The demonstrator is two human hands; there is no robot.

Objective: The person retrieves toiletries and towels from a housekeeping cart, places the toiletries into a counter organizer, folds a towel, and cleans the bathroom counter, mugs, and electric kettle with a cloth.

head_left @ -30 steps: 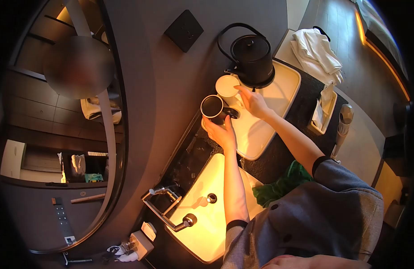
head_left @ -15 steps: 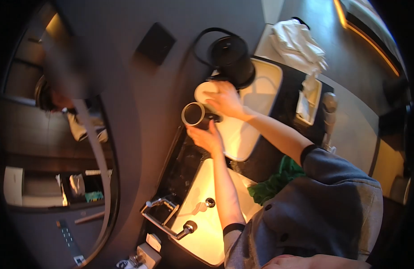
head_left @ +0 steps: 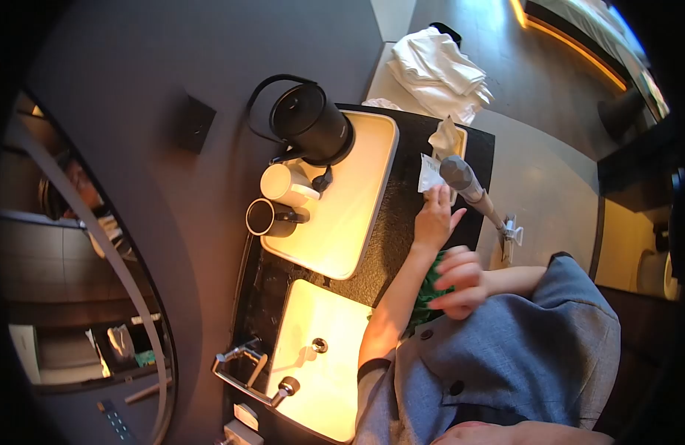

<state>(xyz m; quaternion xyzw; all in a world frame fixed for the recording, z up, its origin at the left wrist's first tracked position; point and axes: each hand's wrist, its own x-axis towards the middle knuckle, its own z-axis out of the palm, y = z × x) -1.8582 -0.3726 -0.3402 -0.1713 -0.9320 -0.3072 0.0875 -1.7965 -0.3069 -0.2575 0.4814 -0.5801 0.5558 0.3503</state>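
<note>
My left hand (head_left: 434,220) reaches to a narrow tray (head_left: 461,139) of packets, fingers stretched out and thumb apart. Its fingertips are at the lower edge of a white packet (head_left: 430,174); whether they grip it I cannot tell. My right hand (head_left: 461,285), slightly blurred, hangs in front of my chest with loosely bent, parted fingers and nothing in them. A green cloth (head_left: 425,300) lies partly hidden beneath my hands. On the large white tray (head_left: 350,215) stand a black kettle (head_left: 310,122), a white mug (head_left: 285,184) and a dark mug (head_left: 272,217).
A grey wand with a rounded head (head_left: 461,174) stands close beside the narrow tray. Below the large tray is a white sink (head_left: 328,393) with a metal tap (head_left: 257,374). White fabric (head_left: 439,74) lies heaped beyond the counter, and a mirror (head_left: 83,282) hangs at left.
Both hands have left the mugs, which now stand side by side on the large tray. My left hand has moved right to the packets; my right hand has drawn back toward my chest.
</note>
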